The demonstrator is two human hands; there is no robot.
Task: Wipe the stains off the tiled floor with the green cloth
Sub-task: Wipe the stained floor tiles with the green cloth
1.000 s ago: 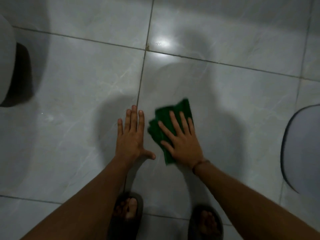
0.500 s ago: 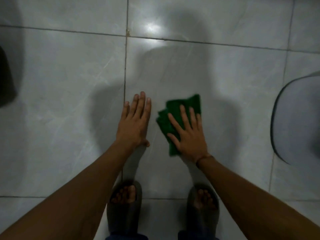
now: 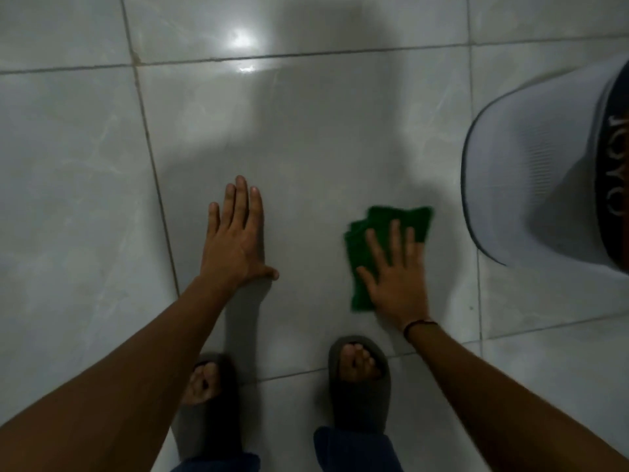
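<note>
The green cloth (image 3: pixel 381 219) lies folded flat on the pale grey tiled floor (image 3: pixel 306 137). My right hand (image 3: pixel 396 274) presses down on it with fingers spread, covering its lower right part. My left hand (image 3: pixel 236 240) rests flat on the same tile, fingers together, a hand's width left of the cloth and holding nothing. No stain stands out on the glossy tiles in this dim light.
A white mesh basket (image 3: pixel 544 165) with a dark band stands at the right, close to the cloth. My two feet in dark slippers (image 3: pixel 357 379) are planted just below the hands. Grout lines (image 3: pixel 153 165) cross the floor; a lamp's glare sits at top centre.
My right hand has slid the cloth to the right, away from my left hand and toward the white basket. The view has shifted, bringing the basket closer.
</note>
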